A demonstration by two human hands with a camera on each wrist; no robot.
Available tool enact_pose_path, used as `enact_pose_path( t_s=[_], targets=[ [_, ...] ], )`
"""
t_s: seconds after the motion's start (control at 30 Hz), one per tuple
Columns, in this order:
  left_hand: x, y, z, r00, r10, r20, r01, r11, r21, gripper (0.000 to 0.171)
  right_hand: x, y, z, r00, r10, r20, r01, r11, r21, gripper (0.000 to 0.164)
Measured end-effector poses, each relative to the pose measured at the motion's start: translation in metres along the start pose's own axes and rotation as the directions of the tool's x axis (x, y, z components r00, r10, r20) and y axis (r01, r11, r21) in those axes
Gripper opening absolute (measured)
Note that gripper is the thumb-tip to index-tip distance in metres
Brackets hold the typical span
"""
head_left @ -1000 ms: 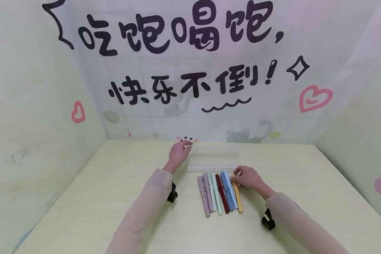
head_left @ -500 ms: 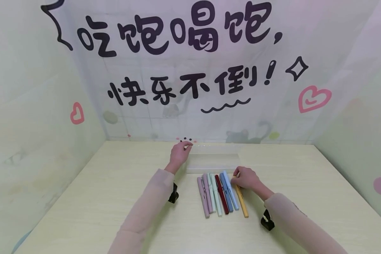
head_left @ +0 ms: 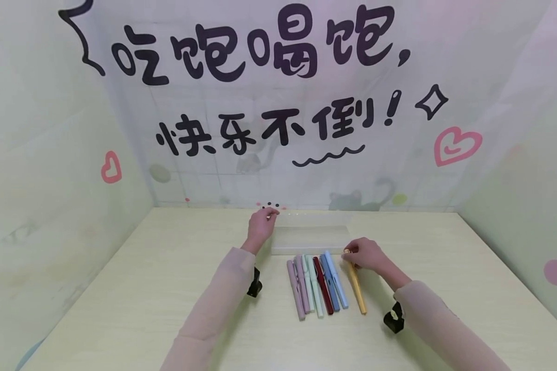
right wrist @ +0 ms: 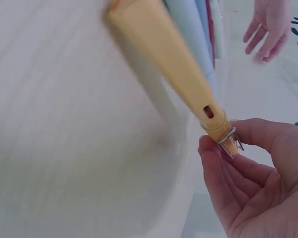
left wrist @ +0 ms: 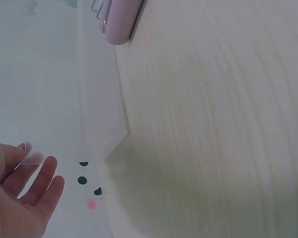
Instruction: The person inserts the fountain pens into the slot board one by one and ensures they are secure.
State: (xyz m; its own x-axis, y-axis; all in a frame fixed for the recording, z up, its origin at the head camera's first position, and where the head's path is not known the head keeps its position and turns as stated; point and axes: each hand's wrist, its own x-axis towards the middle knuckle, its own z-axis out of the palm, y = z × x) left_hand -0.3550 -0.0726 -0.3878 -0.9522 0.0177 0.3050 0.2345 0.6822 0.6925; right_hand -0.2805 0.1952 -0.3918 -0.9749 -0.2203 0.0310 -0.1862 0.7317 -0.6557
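My right hand (head_left: 369,255) pinches the clip end of a yellow pen (head_left: 358,288) between thumb and fingertips. In the right wrist view the pen slants, its metal clip by the fingertips and its far end toward the camera. My left hand (head_left: 261,225) pinches the upper left edge of a clear plastic box (head_left: 311,249) with thumb and index finger; its other fingers are spread in the left wrist view. Several pens lie side by side in front of the box: mauve pens (head_left: 296,291), pale green pens (head_left: 315,288), a dark red pen (head_left: 323,286), and blue pens (head_left: 336,281).
The box stands near the back wall (head_left: 213,175) of the pale wooden table (head_left: 190,232), with side walls left and right. A black wrist camera (head_left: 254,283) hangs under the left sleeve, another black camera (head_left: 394,318) under the right.
My right hand has drawn the yellow pen to the right, away from the blue pens, and raised its clip end slightly. My left hand stays at the box's edge.
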Motion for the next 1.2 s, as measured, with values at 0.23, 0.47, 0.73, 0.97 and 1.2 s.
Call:
enact_pose_path(
  t_s=[0.23,0.47,0.73,0.97,1.2],
  targets=[
    [0.001,-0.003,0.000,1.000,0.007,-0.016,-0.007,1.000,-0.020,0.018,0.002,-0.002,-0.011,0.999,0.035,-0.008,-0.034,0.994,0.105,0.026],
    [0.004,-0.003,0.001,0.999,-0.052,-0.005,0.052,0.997,-0.053,0.014,0.006,-0.003,-0.021,0.996,0.028,-0.086,-0.017,0.992,0.122,0.033],
    [0.004,-0.001,-0.001,0.998,-0.065,-0.005,0.064,0.995,-0.072,0.012,0.011,-0.008,-0.034,0.970,-0.007,-0.245,0.021,0.998,0.054,0.032],
    [0.003,0.001,-0.002,0.998,-0.062,-0.002,0.062,0.996,-0.059,0.012,0.019,-0.016,-0.044,0.936,-0.011,-0.353,0.029,0.999,0.046,0.033],
    [0.002,0.001,-0.003,0.998,-0.057,-0.006,0.056,0.997,-0.059,0.012,0.025,-0.024,-0.051,0.911,-0.022,-0.412,0.045,0.998,0.046,0.032]
  ],
)
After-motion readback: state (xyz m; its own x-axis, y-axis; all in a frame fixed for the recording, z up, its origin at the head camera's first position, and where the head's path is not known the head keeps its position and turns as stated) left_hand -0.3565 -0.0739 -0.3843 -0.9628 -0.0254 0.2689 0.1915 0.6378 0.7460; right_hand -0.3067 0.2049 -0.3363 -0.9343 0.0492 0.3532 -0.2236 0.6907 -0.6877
